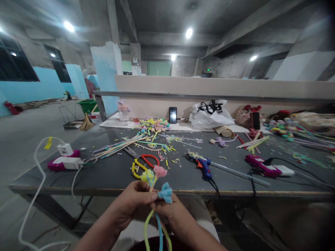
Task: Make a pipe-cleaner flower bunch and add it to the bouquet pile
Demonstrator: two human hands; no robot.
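Close in front of me, my left hand (137, 195) and my right hand (169, 207) are closed together around a small bunch of pipe cleaner flowers. A pink flower (160, 170) and a yellow and pale blue flower (148, 177) stand up above my fingers. To their right, a blue flower (165, 192) leans over my right hand. Green and blue stems (159, 228) hang down below my hands. Which fingers pinch which stem is partly hidden. Just beyond the bunch lie scissors (149, 161) with red and yellow handles.
A blue glue gun (205, 167) with a clear glue stick lies right of centre on the dark table (104, 177). Loose pipe cleaners (123, 146) and a pile of flowers (154, 124) lie behind. Purple power strips (263, 165), a phone (172, 115) and a white bag (210, 115) are around.
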